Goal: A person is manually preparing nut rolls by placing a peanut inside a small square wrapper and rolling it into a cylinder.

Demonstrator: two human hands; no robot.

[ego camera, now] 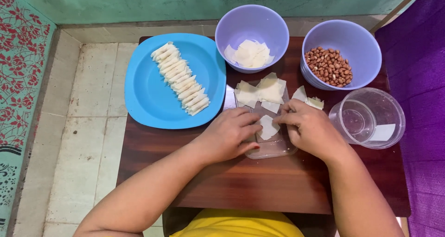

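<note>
Both hands, left hand (pixel 230 135) and right hand (pixel 309 128), pinch a small dough square (pixel 268 126) flat on the clear lid (pixel 273 146), near the table's middle. Rolled pieces (pixel 181 78) line the blue plate (pixel 143 93) at left; peanuts (pixel 329 66) wait far right, within reach.

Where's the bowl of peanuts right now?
In the head view, the bowl of peanuts stands at the far right of the wooden table, right of the bowl of wrapper squares and just behind the clear tub.
</note>
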